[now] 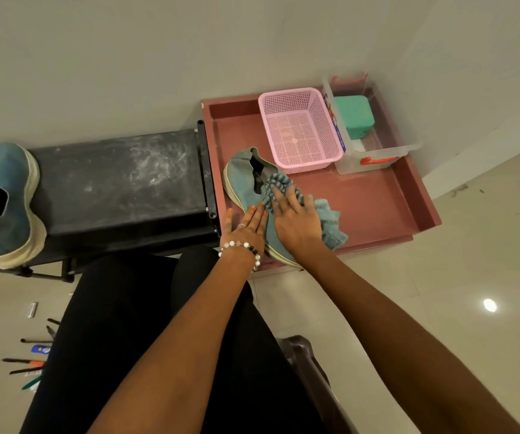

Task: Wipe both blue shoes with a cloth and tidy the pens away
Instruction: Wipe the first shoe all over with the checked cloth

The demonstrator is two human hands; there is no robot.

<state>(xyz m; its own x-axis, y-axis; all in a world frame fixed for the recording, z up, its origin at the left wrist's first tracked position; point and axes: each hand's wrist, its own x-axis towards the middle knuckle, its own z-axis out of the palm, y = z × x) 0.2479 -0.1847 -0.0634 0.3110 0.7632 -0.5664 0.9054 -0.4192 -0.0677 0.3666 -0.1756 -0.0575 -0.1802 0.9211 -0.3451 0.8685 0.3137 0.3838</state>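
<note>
One blue shoe [243,180] with a pale sole lies in the red tray [387,195], its heel toward the wall. My left hand [247,225] rests flat on the shoe's near side, fingers straight. My right hand [296,216] presses a blue striped cloth [330,219] onto the shoe's upper with spread fingers. The second blue shoe [5,198] stands on the black bench [120,183] at the far left. Several pens [28,361] lie scattered on the floor at the lower left.
A pink mesh basket [302,130] and a clear box [374,151] holding a green container [354,115] stand at the back of the tray, against the wall. My legs in black fill the lower middle. A dark chair arm [305,355] is below my right forearm.
</note>
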